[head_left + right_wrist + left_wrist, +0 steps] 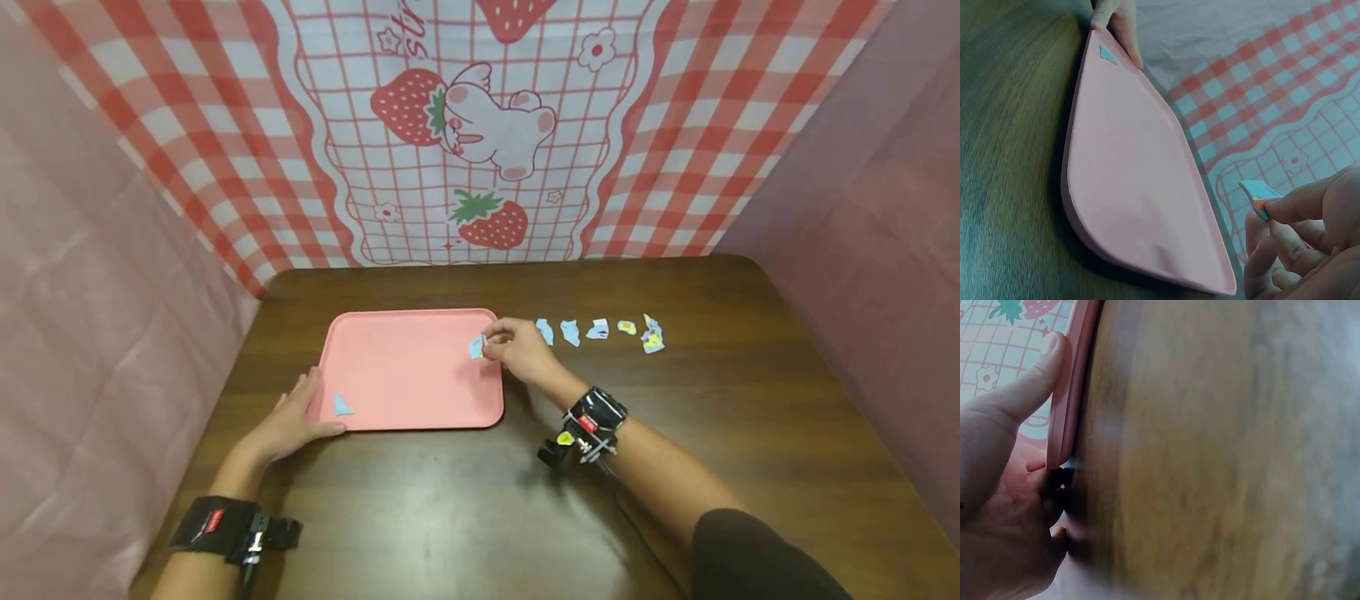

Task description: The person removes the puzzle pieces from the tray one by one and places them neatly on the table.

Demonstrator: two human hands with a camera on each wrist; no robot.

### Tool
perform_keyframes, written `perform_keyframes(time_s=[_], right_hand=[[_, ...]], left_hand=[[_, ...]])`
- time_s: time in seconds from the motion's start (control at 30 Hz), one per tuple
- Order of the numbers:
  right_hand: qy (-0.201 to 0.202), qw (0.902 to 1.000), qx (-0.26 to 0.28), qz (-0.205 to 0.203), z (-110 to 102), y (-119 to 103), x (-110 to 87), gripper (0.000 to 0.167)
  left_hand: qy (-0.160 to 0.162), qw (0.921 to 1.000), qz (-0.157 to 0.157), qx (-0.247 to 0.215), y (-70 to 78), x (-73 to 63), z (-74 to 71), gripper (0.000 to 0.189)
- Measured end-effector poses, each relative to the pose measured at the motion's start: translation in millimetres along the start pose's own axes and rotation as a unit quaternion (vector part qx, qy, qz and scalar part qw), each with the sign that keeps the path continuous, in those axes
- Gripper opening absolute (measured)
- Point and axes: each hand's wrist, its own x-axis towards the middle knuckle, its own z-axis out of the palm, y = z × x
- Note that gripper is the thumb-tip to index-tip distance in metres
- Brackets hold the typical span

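Note:
A pink tray (420, 375) lies on the table. At its near left corner my left hand (288, 421) touches the rim, with the thumb along the near edge and the fingers along the left side. Inside that corner is a small light-blue paper scrap (342, 405). Above the tray's right part, my right hand (521, 350) pinches a torn printed paper scrap (1261, 195) between thumb and fingers. That scrap is light blue with a red and yellow patch, and it is held clear of the tray surface.
Right of the tray, several torn scraps lie in a row on the brown table (450, 517), from a blue scrap (570, 332) to a larger yellow-and-blue scrap (653, 335). A checked strawberry cloth (465, 125) hangs behind. Pink fabric (90, 333) borders both sides.

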Motion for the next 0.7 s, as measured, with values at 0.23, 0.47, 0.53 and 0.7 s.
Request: perform_keyframes(time_s=[0.23,0.47,0.53,0.7], right_hand=[[0.022,0.9997,0.013,0.003,-16,9,-2.2,0.017],[0.042,0.9991,0.003,-0.002,-38,22,-4.2,0.023],[0.048,0.9989,0.000,0.000,-44,26,-5.0,0.023],[0.061,0.9980,0.002,0.016,-59,35,-6.8,0.021]], left_hand=[[-0.001,1.0000,0.004,0.005,-0.7,1.1,-0.4,0.116],[0.002,1.0000,0.007,0.003,0.2,1.1,-1.6,0.116],[0.002,1.0000,0.007,0.003,0.3,0.9,-1.9,0.116],[0.002,1.0000,0.005,0.002,-0.7,-0.3,-3.0,0.116]])
